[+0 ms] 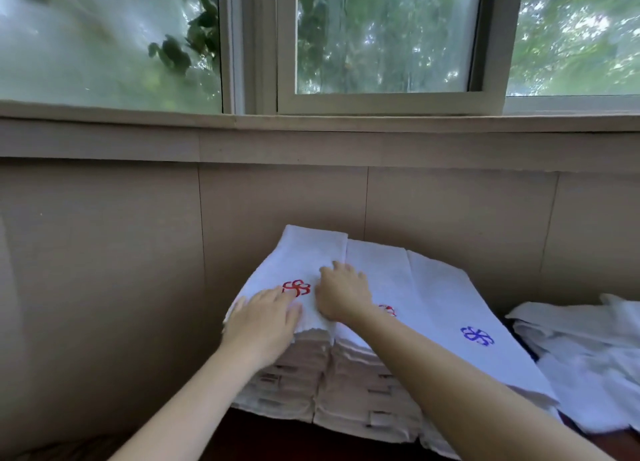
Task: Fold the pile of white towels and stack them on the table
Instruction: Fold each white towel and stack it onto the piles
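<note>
My left hand [265, 316] and right hand [341, 296] press flat, fingers loosely spread, on the top towel [311, 249]. The unfolded pile [571, 325] lies at frame right, nearer my right hand.

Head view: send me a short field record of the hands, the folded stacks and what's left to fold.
left hand: flat on top of the left stack
right hand: pressing the same top towel, beside the red logo
folded stacks: three side by side: left stack, middle stack, right stack topped by blue logo
unfolded pile: loose white towels, far right
</note>
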